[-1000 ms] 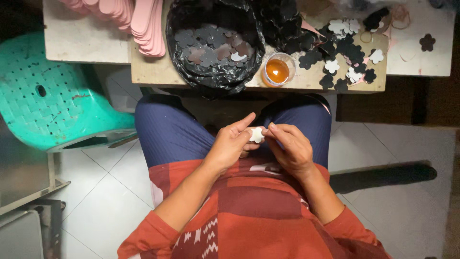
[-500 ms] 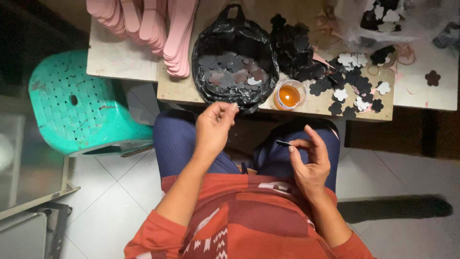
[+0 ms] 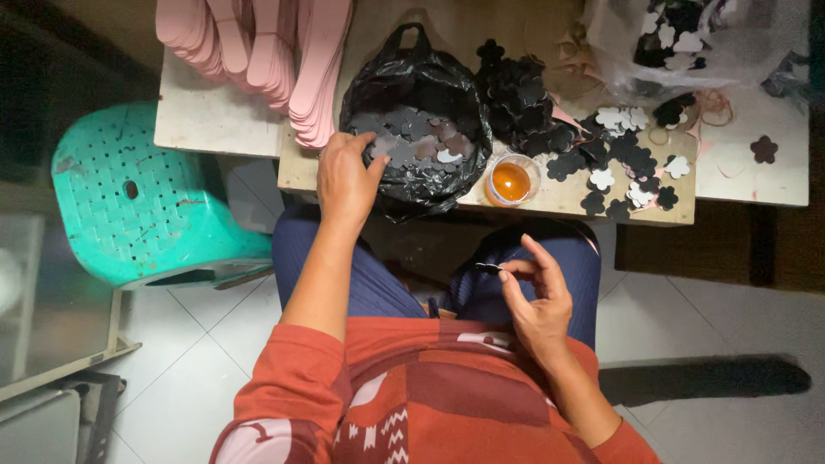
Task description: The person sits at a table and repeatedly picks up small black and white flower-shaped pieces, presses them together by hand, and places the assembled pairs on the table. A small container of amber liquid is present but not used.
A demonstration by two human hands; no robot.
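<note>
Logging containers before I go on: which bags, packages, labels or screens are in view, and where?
Black plastic bag: table's near edge, open, handled, holding grey cut-outs; left hand at its rim.
Clear plastic bag: table's far right corner, crumpled, holding black and white flower shapes.
No labels, signs or screens show.

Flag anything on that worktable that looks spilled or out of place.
One dark flower-shaped cutout lies alone on the white tabletop, apart from the scattered black and white cutouts. Nothing looks spilled from the small cup of orange liquid.
</note>
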